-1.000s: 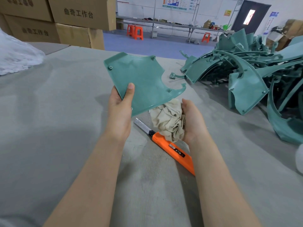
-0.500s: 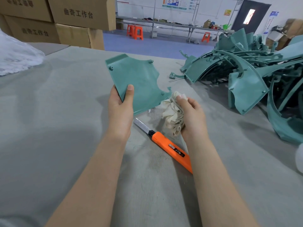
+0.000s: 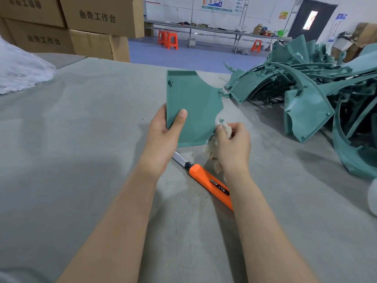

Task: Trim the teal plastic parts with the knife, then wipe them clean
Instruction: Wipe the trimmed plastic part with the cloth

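Currently, in the head view, the teal plastic part (image 3: 189, 103) is held upright above the counter (image 3: 81, 139). Its flat face is turned toward the camera and its long axis runs from near to far.

The left hand (image 3: 163, 137) grips the part at its near left edge. The thumb is pressed on the face, and the other fingers wrap behind the edge, out of sight.

The right hand (image 3: 232, 146) sits immediately right of the part, at the near end of its concave right edge, and is the hand closer to that edge. Its fingers (image 3: 234, 127) are curled together and pinch a beige rag (image 3: 214, 148) against a small tab on the edge. The loose end of the rag hangs below the hand.

An orange utility knife (image 3: 208, 180) lies on the counter under and between the hands, with its blade extended toward the far left. Neither hand touches it.

Judged from this arrangement, the wiping step is in hand. The coming stroke depends on the rag following the curved right edge while the left hand steadies the part.

A pile of teal parts (image 3: 306, 94) lies on the far right, well apart.
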`<state>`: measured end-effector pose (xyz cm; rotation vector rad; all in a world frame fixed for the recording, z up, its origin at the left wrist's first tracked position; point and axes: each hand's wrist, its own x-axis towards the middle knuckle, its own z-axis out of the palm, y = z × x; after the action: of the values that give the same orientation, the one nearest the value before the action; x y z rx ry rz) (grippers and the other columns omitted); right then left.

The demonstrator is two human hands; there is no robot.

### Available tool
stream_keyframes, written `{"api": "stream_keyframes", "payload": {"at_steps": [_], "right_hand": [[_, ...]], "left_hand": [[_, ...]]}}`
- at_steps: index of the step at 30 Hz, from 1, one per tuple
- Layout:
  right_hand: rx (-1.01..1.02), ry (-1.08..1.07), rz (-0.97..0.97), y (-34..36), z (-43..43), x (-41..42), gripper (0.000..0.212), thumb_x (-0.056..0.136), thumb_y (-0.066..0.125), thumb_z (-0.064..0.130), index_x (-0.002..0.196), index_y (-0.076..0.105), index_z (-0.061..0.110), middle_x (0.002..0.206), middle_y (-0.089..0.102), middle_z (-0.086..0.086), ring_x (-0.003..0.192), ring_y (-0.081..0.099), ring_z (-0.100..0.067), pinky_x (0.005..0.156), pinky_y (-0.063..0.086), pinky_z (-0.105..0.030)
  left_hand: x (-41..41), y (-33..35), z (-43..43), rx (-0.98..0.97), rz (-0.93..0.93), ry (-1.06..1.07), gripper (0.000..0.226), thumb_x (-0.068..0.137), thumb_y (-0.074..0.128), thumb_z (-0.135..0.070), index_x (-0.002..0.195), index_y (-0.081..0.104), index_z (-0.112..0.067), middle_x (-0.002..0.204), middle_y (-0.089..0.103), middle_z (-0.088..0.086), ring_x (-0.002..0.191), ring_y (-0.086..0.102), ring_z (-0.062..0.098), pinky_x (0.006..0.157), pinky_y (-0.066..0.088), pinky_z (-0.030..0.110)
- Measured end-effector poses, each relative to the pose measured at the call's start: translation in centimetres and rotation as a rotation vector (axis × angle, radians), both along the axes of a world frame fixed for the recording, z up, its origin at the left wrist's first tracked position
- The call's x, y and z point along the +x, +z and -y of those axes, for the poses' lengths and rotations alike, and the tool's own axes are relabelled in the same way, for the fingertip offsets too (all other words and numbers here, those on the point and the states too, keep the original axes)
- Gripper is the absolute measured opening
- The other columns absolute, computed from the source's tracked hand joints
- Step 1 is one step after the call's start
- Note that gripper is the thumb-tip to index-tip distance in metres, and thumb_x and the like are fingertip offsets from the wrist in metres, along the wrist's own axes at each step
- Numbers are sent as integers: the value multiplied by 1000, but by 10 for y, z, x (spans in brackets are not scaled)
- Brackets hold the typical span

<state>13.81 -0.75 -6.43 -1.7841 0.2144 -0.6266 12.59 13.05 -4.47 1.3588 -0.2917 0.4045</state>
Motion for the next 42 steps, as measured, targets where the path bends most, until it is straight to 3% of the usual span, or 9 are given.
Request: {"api": "stream_keyframes", "payload": {"at_steps": [5,7,10,21,25,29,35,40,42], "right_hand": [[401,52,-174,2,11,0,16,93,60,25,92,58,9,75,63,-9,57,59,-22,51,51,-30],[576,54,-163,4,13,-1,11,94,61,20,89,61,10,84,66,-10,71,65,-23,66,56,-35],[746,137,-131,8,14,-2,8,95,60,16,87,61,13,82,69,-6,71,67,-19,68,57,-33],[644,462,-168,11,-20,-13,7,90,66,14,95,62,10,94,69,-15,84,68,-26,79,57,-42],[538,431,-124,11,-28,-15,10,89,68,11,86,59,15,86,64,-12,82,63,-27,85,53,-53],[507,349,-88,11,-26,-15,17,88,69,12,84,52,16,81,59,-9,78,58,-26,79,51,-60],[526,257,-72,10,-30,-13,20,89,67,12,86,48,13,79,57,-7,74,56,-22,70,49,-38],[601,138,-104,8,-1,-5,20,90,67,15,85,48,15,79,57,-4,77,56,-22,79,52,-43],[656,121,-143,6,9,-3,19,90,67,15,87,48,14,78,58,-4,71,59,-21,69,54,-37]], "left_hand": [[-1,2,3,36,35,31,17,99,51,-16,102,57,-31,104,67,-14,101,64,4,88,52,22],[1,1,1,-47,18,71,16,100,51,-16,103,58,-30,106,67,-12,102,65,4,86,51,21],[5,-2,-4,-170,-26,120,15,100,50,-18,109,58,-26,109,68,-11,106,64,7,89,51,25],[10,-3,-1,-405,-80,39,17,103,42,-18,108,57,-26,106,70,-12,106,66,11,89,53,31],[8,-1,1,-499,-132,-25,18,104,39,-17,109,55,-21,109,69,-2,98,69,14,75,55,26],[7,-1,1,-404,-176,-41,19,104,40,-16,110,56,-20,114,68,1,105,67,18,84,55,33],[7,2,-9,-342,-187,-85,21,103,41,-13,117,56,-15,116,67,1,106,67,17,89,56,35],[4,2,-12,-249,-182,-136,23,102,42,-14,120,55,-15,115,67,-1,108,66,16,91,55,34],[4,3,-13,-255,-187,-162,22,101,43,-14,118,57,-16,111,69,-3,103,68,13,84,57,31]]}}
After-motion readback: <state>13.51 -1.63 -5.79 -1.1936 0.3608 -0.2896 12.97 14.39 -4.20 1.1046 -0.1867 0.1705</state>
